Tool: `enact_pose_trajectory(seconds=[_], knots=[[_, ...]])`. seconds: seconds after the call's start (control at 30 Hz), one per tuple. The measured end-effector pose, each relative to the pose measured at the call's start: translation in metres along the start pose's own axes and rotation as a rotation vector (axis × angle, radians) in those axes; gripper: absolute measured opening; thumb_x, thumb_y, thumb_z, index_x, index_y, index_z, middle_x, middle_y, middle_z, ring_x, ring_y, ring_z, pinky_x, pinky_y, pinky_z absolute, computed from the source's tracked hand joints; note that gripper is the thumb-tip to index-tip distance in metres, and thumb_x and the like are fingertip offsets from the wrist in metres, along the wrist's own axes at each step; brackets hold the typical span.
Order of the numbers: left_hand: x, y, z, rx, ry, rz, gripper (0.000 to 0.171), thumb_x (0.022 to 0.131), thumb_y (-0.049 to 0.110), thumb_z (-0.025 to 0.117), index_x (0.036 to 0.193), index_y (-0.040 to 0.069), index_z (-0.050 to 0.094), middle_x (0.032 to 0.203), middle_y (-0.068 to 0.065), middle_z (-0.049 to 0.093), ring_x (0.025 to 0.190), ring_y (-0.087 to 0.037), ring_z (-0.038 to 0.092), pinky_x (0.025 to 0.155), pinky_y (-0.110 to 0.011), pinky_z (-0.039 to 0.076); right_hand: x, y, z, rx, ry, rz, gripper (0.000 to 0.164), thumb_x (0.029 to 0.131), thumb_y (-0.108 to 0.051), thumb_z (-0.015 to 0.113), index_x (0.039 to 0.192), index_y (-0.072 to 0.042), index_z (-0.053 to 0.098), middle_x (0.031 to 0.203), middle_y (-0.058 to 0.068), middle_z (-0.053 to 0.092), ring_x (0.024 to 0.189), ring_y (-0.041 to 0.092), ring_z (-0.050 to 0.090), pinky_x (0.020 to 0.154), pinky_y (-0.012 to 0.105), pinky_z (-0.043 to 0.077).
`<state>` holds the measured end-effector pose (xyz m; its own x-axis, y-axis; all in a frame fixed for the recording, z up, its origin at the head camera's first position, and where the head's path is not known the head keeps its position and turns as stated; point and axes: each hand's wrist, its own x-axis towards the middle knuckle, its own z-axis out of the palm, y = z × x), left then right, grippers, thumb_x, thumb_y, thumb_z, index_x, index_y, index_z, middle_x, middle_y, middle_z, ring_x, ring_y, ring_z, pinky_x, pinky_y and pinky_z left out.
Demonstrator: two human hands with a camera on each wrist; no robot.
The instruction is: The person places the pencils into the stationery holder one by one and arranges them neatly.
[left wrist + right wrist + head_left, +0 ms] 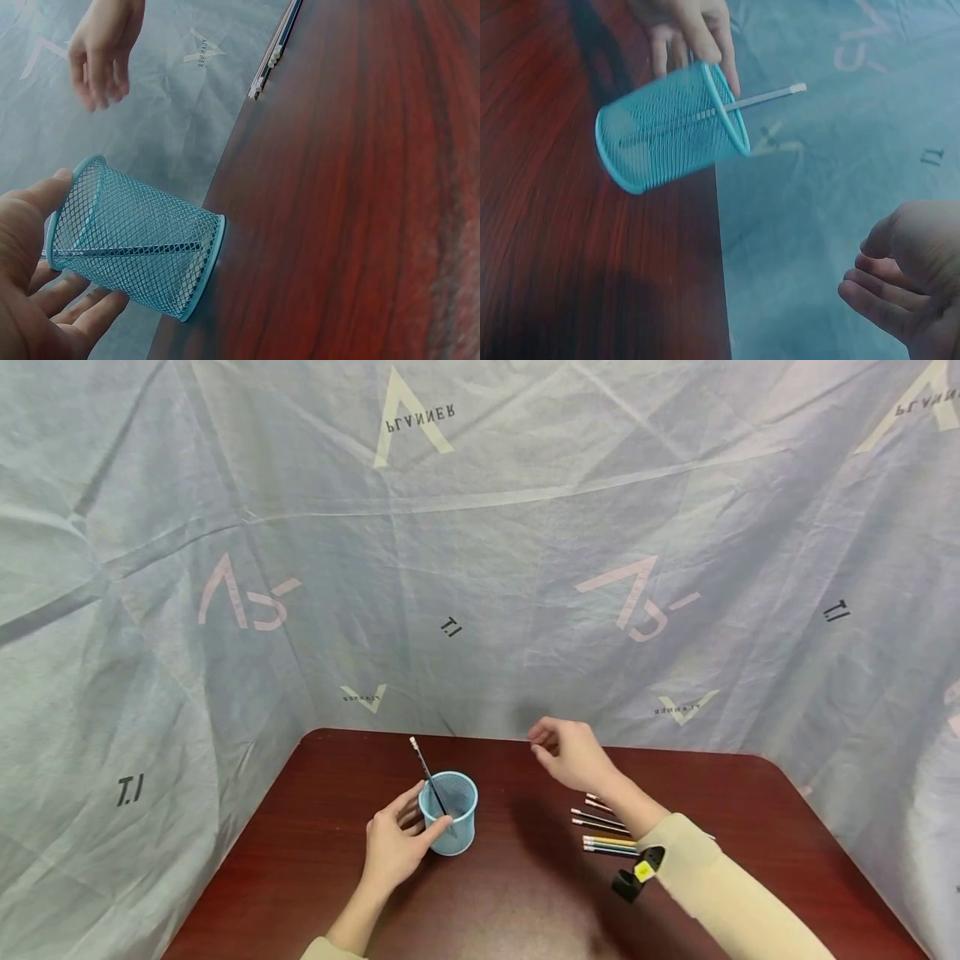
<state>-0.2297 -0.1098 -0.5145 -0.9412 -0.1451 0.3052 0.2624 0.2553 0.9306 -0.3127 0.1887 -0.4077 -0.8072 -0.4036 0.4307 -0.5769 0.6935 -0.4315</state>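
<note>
A light blue mesh pencil cup (465,827) stands upright on the table, with one dark pencil (421,758) leaning in it, its white eraser end up. My left hand (393,847) holds the cup by its near left side, thumb at the rim and fingers round the wall. In the left wrist view the pencil shows through the mesh. My right hand (573,756) hangs in the air right of the cup, fingers loosely curled with nothing between them. Beneath the right forearm lie several pencils (600,842) in small groups, partly hidden by the arm.
The dark red wooden table (337,777) has rounded far corners. Grey printed cloth (480,568) hangs behind it and along both sides. A black strap with a yellow tag (643,870) is on the right wrist.
</note>
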Motion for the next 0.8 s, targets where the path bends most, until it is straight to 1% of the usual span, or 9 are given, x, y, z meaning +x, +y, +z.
enact_pose_trajectory(seconds=[0.17, 0.37, 0.5, 0.6, 0.7, 0.8], knots=[[-0.001, -0.001, 0.0, 0.013, 0.0, 0.008, 0.071, 0.079, 0.018, 0.097, 0.142, 0.007, 0.068, 0.125, -0.018, 0.077, 0.114, -0.037, 0.077, 0.09, -0.044, 0.065, -0.02, 0.016, -0.02, -0.037, -0.019, 0.018, 0.01, 0.096, -0.004, 0.074, 0.103, -0.012, 0.075, 0.089, -0.004, 0.075, 0.078, 0.008, 0.07, 0.071, 0.03, 0.061], [-0.001, 0.0, 0.001, 0.019, -0.003, 0.016, 0.072, 0.079, 0.019, 0.097, 0.142, 0.006, 0.067, 0.125, -0.018, 0.077, 0.114, -0.036, 0.077, 0.09, -0.045, 0.065, -0.048, 0.032, -0.033, -0.084, -0.058, 0.018, 0.013, 0.095, -0.002, 0.074, 0.101, -0.013, 0.074, 0.088, -0.004, 0.074, 0.077, 0.006, 0.069, 0.068, 0.027, 0.059], [0.0, 0.0, 0.0, 0.029, 0.002, 0.022, 0.072, 0.079, 0.02, 0.097, 0.142, 0.006, 0.067, 0.124, -0.019, 0.078, 0.113, -0.036, 0.077, 0.089, -0.043, 0.066, -0.068, 0.042, -0.035, -0.118, -0.051, -0.013, 0.016, 0.092, 0.0, 0.076, 0.097, -0.014, 0.073, 0.085, -0.006, 0.072, 0.074, 0.003, 0.067, 0.064, 0.025, 0.057], [0.001, -0.001, 0.0, 0.026, 0.007, 0.023, 0.072, 0.078, 0.019, 0.097, 0.142, 0.007, 0.068, 0.124, -0.019, 0.078, 0.113, -0.036, 0.078, 0.088, -0.042, 0.066, -0.083, 0.05, -0.033, -0.146, -0.046, -0.041, 0.018, 0.089, 0.002, 0.079, 0.095, -0.014, 0.072, 0.083, -0.008, 0.07, 0.073, 0.002, 0.065, 0.062, 0.023, 0.055], [0.001, -0.002, -0.001, 0.022, 0.009, 0.025, 0.071, 0.078, 0.019, 0.098, 0.142, 0.007, 0.068, 0.123, -0.019, 0.078, 0.112, -0.036, 0.078, 0.088, -0.041, 0.066, -0.098, 0.058, -0.029, -0.168, -0.055, -0.055, 0.019, 0.087, 0.002, 0.081, 0.092, -0.014, 0.072, 0.081, -0.01, 0.068, 0.072, 0.0, 0.061, 0.06, 0.021, 0.054], [0.0, -0.004, -0.001, 0.025, 0.01, 0.033, 0.071, 0.078, 0.02, 0.098, 0.142, 0.007, 0.068, 0.123, -0.019, 0.078, 0.111, -0.036, 0.078, 0.087, -0.041, 0.066, -0.112, 0.065, -0.027, -0.168, -0.088, -0.061, 0.019, 0.087, 0.002, 0.08, 0.091, -0.015, 0.072, 0.079, -0.012, 0.065, 0.071, -0.003, 0.057, 0.059, 0.021, 0.051]])
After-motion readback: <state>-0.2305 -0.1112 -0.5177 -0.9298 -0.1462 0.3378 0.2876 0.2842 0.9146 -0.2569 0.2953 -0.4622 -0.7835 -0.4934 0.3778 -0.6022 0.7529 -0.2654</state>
